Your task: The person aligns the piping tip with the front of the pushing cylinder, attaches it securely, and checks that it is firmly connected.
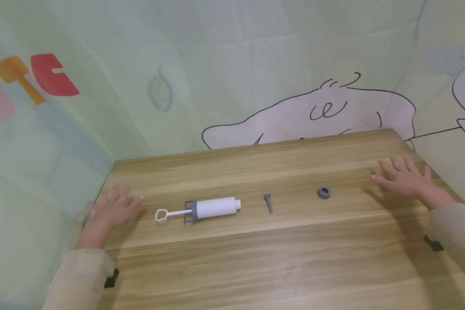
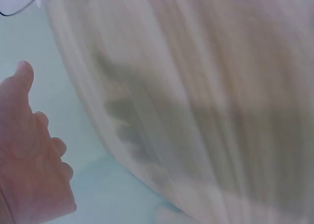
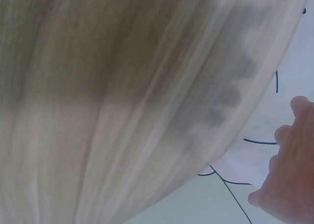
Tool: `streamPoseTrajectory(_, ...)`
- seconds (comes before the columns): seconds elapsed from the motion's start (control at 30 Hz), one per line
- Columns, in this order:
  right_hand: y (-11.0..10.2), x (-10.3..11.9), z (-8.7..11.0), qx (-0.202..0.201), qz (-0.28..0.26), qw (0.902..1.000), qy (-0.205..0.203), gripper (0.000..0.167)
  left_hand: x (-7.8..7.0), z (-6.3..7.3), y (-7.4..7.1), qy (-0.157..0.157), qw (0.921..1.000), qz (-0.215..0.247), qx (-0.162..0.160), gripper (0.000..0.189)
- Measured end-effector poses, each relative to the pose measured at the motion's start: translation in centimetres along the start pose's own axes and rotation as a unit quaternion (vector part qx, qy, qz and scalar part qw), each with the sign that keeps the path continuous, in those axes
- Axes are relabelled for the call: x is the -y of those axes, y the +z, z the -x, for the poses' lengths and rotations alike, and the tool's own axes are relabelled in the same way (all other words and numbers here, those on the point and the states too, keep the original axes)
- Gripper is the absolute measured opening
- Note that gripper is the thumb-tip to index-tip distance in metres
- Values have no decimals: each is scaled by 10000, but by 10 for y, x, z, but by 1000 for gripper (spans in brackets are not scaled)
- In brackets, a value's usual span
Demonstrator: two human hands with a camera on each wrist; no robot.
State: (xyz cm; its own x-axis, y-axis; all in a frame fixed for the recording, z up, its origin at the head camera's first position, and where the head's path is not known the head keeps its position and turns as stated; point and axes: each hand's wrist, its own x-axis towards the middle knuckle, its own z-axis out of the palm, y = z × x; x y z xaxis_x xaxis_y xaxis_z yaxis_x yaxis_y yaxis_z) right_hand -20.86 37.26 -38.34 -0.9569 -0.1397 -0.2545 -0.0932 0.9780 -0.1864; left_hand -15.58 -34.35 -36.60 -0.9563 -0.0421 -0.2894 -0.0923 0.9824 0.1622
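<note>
A white cylinder (image 1: 217,207) with a grey collar and a white rod ending in a loop handle lies on the wooden table (image 1: 232,267), looking like a toy syringe or pump. To its right lie a small grey tapered nozzle (image 1: 268,203) and a dark grey ring (image 1: 323,192). My left hand (image 1: 110,207), fingers spread and holding nothing, hovers at the table's left edge, left of the loop handle. Over the right edge, to the right of the ring, my right hand (image 1: 404,177) is likewise spread and holds nothing. Both wrist views show shadows of the hands on the wood.
A pale green curtain (image 1: 232,64) with printed drawings and letters hangs behind the table and along its left side. Beige sleeves (image 1: 79,275) cover both forearms, and a small black piece (image 1: 111,279) shows under the left cuff.
</note>
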Motion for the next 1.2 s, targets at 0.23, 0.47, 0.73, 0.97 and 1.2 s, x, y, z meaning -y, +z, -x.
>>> streamPoseTrajectory(0.23, -5, 6, -1, -34, 15, 10000, -68, 80, -30, -8, -8, 248, 9994, 182, 130, 89)
streamPoseTrajectory(0.47, -8, 21, -2, -31, 52, 9998, -189, 78, -63, -15, -10, 600, 9982, -14, 11, 86)
streamPoseTrajectory(0.73, -11, 41, -5, -186, 197, 9987, -437, 77, -104, -25, -8, 1076, 9931, -346, -328, 84)
streamPoseTrajectory(0.97, -13, 62, -8, -247, 359, 9969, -651, 76, -141, -33, -1, 1455, 9863, -656, -413, 78)
streamPoseTrajectory(1.2, -10, 81, -11, -330, 403, 9951, -836, 78, -179, -34, 8, 1835, 9804, -589, -408, 76)
